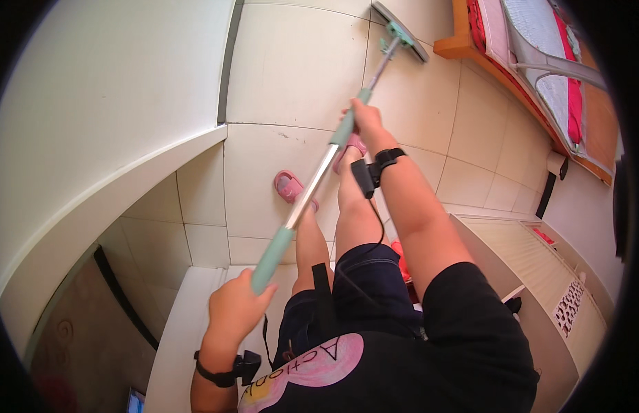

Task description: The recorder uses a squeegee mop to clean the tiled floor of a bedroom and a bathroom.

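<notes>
A mop with a silver pole and pale green grips slants from my lower left up to the far floor. Its flat head, grey with a green bracket, rests on the tiles. Low on the left, my left hand is closed around the end of the upper green grip. Farther along the pole, my right hand wraps the second green grip. Both wrists wear black straps with a small black device.
My feet, in pink clogs, stand on cream floor tiles. A white panel stands at left. A wooden-framed bed is at far right. A pale cabinet stands near my right side. A dark cable hangs from my right wrist device.
</notes>
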Action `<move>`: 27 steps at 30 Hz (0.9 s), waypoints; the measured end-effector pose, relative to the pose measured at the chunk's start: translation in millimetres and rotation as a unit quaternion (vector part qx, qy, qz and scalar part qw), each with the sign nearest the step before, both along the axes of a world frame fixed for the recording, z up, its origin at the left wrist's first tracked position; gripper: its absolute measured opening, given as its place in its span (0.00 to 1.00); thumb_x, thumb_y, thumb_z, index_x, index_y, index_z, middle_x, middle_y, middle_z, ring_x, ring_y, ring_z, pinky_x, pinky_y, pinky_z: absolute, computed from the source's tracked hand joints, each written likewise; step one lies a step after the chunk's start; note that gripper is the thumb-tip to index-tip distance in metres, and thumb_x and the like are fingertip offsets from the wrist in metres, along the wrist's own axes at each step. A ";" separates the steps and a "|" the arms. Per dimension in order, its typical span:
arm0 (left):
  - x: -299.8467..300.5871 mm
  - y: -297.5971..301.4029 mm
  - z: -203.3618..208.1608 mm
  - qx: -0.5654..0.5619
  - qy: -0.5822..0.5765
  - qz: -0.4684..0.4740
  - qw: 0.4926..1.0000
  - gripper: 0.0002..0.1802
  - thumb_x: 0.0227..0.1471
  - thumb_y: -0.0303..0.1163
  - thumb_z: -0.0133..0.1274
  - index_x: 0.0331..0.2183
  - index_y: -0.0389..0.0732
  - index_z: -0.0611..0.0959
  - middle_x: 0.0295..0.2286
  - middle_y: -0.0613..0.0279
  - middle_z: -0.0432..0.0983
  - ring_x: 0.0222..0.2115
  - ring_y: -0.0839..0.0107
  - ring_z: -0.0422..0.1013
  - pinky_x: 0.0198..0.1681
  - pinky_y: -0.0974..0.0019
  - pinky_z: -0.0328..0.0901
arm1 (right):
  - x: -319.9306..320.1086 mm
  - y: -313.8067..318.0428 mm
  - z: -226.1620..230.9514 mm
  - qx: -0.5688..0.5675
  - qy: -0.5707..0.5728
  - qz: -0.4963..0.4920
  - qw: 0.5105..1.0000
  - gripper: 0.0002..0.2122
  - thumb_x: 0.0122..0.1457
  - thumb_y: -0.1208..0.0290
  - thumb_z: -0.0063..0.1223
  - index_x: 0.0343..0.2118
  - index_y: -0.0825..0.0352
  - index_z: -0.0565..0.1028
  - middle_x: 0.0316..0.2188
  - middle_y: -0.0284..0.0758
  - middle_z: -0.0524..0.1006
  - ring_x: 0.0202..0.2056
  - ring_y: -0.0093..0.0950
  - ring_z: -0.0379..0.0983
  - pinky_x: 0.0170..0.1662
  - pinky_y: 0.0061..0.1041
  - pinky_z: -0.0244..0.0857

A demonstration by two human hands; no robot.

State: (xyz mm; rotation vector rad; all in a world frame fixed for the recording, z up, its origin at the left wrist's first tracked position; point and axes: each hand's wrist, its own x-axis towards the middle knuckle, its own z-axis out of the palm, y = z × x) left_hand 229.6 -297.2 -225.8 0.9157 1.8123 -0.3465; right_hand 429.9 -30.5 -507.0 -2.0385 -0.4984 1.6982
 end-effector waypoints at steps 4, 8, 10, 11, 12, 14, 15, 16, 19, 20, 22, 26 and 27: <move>-5.1 -1.6 10.3 -0.016 0.028 -0.047 0.998 0.19 0.42 0.46 0.53 0.31 0.40 0.74 0.21 0.51 0.74 0.25 0.51 0.71 0.28 0.54 0.64 | 28.8 -35.2 -10.3 0.006 -0.059 0.003 0.998 0.11 0.53 0.68 0.41 0.22 0.71 0.67 0.16 0.38 0.70 0.16 0.29 0.69 0.21 0.30 0.66; -94.4 -106.0 63.5 -0.092 0.179 -0.021 0.979 0.16 0.36 0.40 0.60 0.27 0.42 0.75 0.23 0.52 0.73 0.26 0.50 0.70 0.28 0.55 0.63 | -94.8 -179.5 20.7 -0.059 -0.016 -0.046 0.997 0.10 0.56 0.66 0.41 0.29 0.68 0.62 0.14 0.38 0.70 0.14 0.31 0.69 0.17 0.31 0.63; -138.8 -177.1 118.5 -0.126 0.230 0.016 0.965 0.16 0.33 0.38 0.62 0.24 0.39 0.75 0.21 0.52 0.71 0.24 0.55 0.69 0.27 0.58 0.62 | -155.7 -249.1 84.5 -0.150 0.065 -0.103 0.981 0.14 0.56 0.69 0.42 0.39 0.66 0.53 0.17 0.38 0.69 0.14 0.31 0.69 0.15 0.30 0.65; -136.2 -181.8 154.6 -0.127 0.224 0.005 0.966 0.16 0.33 0.38 0.62 0.24 0.39 0.75 0.21 0.52 0.71 0.24 0.55 0.69 0.27 0.58 0.62 | -178.7 -289.8 94.8 -0.229 0.099 -0.061 0.966 0.14 0.56 0.69 0.42 0.40 0.65 0.52 0.17 0.38 0.70 0.15 0.31 0.70 0.16 0.30 0.66; -135.9 -174.7 199.1 -0.217 0.245 0.073 0.942 0.17 0.38 0.39 0.58 0.29 0.37 0.76 0.23 0.50 0.71 0.25 0.56 0.68 0.30 0.59 0.62 | -195.6 -305.2 135.4 -0.269 0.143 -0.023 0.952 0.14 0.55 0.71 0.43 0.39 0.65 0.51 0.19 0.40 0.70 0.15 0.32 0.70 0.17 0.30 0.68; -121.4 -144.0 244.0 -0.304 0.269 0.136 0.904 0.19 0.44 0.40 0.55 0.35 0.35 0.77 0.25 0.49 0.72 0.26 0.58 0.67 0.32 0.59 0.62 | -223.9 -329.0 182.6 -0.339 0.255 -0.051 0.904 0.17 0.52 0.74 0.46 0.39 0.69 0.52 0.20 0.41 0.72 0.17 0.32 0.72 0.18 0.30 0.68; -111.2 -124.3 256.5 -0.315 0.286 0.224 0.877 0.19 0.44 0.39 0.56 0.34 0.33 0.77 0.25 0.49 0.72 0.26 0.58 0.67 0.31 0.58 0.62 | -227.4 -326.8 196.1 -0.356 0.309 -0.006 0.882 0.16 0.52 0.74 0.46 0.38 0.69 0.53 0.20 0.41 0.72 0.18 0.32 0.73 0.17 0.30 0.68; -101.3 -100.4 263.0 -0.322 0.298 0.307 0.845 0.19 0.44 0.39 0.56 0.34 0.32 0.77 0.26 0.49 0.72 0.25 0.59 0.68 0.29 0.58 0.62 | -225.6 -322.7 203.7 -0.368 0.358 0.035 0.857 0.14 0.52 0.74 0.46 0.37 0.70 0.55 0.21 0.41 0.73 0.20 0.32 0.74 0.17 0.29 0.67; -81.9 -66.6 263.4 -0.325 0.315 0.470 0.758 0.20 0.44 0.37 0.57 0.33 0.29 0.76 0.27 0.50 0.72 0.24 0.60 0.68 0.26 0.56 0.62 | -203.6 -292.0 193.8 -0.326 0.384 0.041 0.863 0.12 0.51 0.74 0.46 0.34 0.71 0.57 0.21 0.41 0.74 0.21 0.33 0.75 0.17 0.29 0.67; -81.9 -69.1 262.3 -0.320 0.322 0.547 0.704 0.20 0.44 0.37 0.58 0.32 0.27 0.76 0.27 0.51 0.72 0.24 0.60 0.69 0.24 0.55 0.61 | -190.4 -278.3 188.9 -0.307 0.371 0.012 0.877 0.12 0.51 0.75 0.45 0.35 0.71 0.57 0.21 0.41 0.74 0.21 0.33 0.75 0.17 0.29 0.67; -113.9 -113.9 232.4 -0.258 0.216 0.186 0.923 0.19 0.47 0.39 0.56 0.32 0.31 0.77 0.24 0.53 0.75 0.25 0.57 0.72 0.27 0.55 0.64 | -166.9 -255.1 159.3 -0.263 0.360 -0.014 0.895 0.11 0.49 0.77 0.44 0.34 0.73 0.58 0.20 0.40 0.74 0.20 0.33 0.75 0.17 0.30 0.68; -79.6 -84.3 127.4 -0.100 0.187 0.006 0.977 0.14 0.32 0.37 0.61 0.24 0.41 0.79 0.21 0.53 0.73 0.23 0.55 0.70 0.26 0.59 0.63 | -73.9 -208.6 56.1 -0.014 0.258 0.090 0.962 0.09 0.51 0.70 0.43 0.24 0.72 0.69 0.18 0.43 0.74 0.20 0.34 0.73 0.24 0.29 0.69; -62.2 -60.9 100.3 -0.099 0.174 -0.019 0.980 0.15 0.33 0.39 0.60 0.26 0.42 0.79 0.21 0.53 0.73 0.25 0.54 0.70 0.27 0.59 0.64 | -41.5 -186.5 33.9 0.002 0.230 0.082 0.970 0.09 0.52 0.70 0.44 0.27 0.72 0.68 0.20 0.43 0.74 0.22 0.34 0.73 0.26 0.29 0.69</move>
